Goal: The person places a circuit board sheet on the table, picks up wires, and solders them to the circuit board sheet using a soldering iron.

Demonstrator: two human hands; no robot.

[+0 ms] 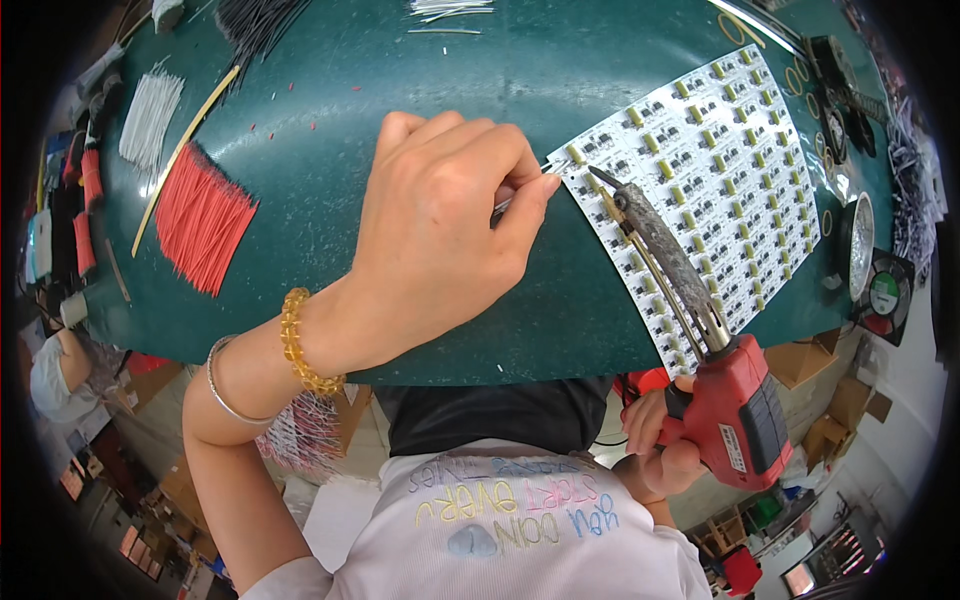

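Observation:
My left hand (pixel 445 200) is over the middle of the green work table, fingers closed in a pinch. A thin white wire (pixel 549 167) shows just past its fingertips, at the corner of a white circuit board panel (pixel 625 165) set with rows of small black and yellowish parts. My right hand (pixel 655 435) is wrapped round the handle of a red and black soldering gun (pixel 738 410). Its long metal barrel lies over the panel's left side, and the dark tip (pixel 600 175) points at that same corner. Whether the tip touches the board, I cannot tell.
Bundles of red wires (pixel 205 220), white wires (pixel 150 118) and black wires (pixel 260 25) lie left, beside a yellow strip (pixel 185 155). More white wires (pixel 450 8) lie at the far edge. Right of the panel are a solder reel (pixel 835 65), a metal dish (pixel 857 245) and a small fan (pixel 883 293).

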